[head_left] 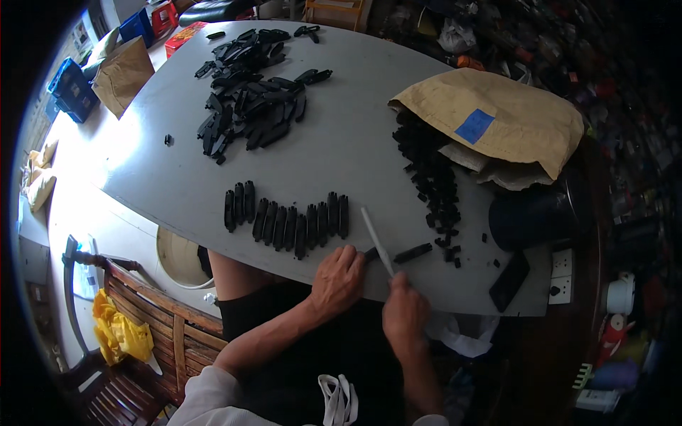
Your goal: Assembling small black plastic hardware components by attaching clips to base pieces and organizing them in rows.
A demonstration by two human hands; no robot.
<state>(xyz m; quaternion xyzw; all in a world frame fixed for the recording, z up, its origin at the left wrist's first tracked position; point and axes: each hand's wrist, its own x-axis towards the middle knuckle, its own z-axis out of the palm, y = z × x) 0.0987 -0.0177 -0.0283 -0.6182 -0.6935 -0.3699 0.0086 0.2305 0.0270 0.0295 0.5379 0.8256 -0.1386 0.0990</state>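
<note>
At the table's near edge, my left hand [339, 280] is closed, with its fingers on one end of a long black plastic piece [371, 254]. My right hand [406, 309] grips the lower end of a slim pale grey rod [375, 236], which slants up and left, crossing close to that piece. Just right of the rod lies another long black plastic piece [413, 253]. Beyond my left hand, several similar black pieces [290, 226] stand side by side in an uneven row. The tips of my left fingers are partly hidden.
Heaped long black pieces [252, 106] lie on the grey table [348, 135]'s far side. Small black parts [435, 192] spill from a brown paper sack [497, 106] at right. A black cylindrical container [529, 216], a dark phone-like slab [509, 281] and a wooden chair [153, 319] surround the work area.
</note>
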